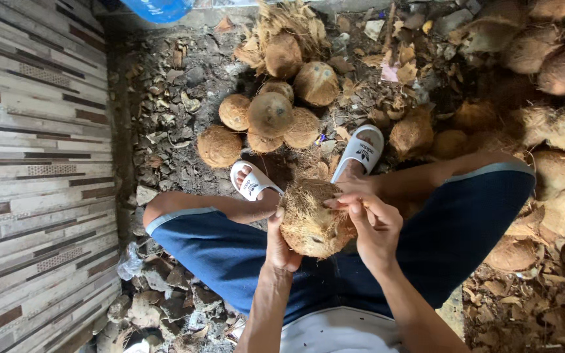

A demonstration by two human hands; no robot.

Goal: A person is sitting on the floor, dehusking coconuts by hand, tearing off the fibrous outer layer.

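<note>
Left hand (281, 247) and right hand (374, 225) clamped on husked coconut (312, 221) between them

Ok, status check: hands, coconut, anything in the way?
Left hand and right hand both grip the husked coconut, held between the knees. Pile of coconuts by the feet. Nothing blocking.

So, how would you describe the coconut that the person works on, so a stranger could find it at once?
Start from the seated person's blue shorts and follow both forearms forward to between the knees. There the left hand and right hand grip one husked coconut. Unlike the rounder bare coconuts piled on the ground beyond the white sandals, it is lifted off the ground and still shaggy with fibre.
</note>
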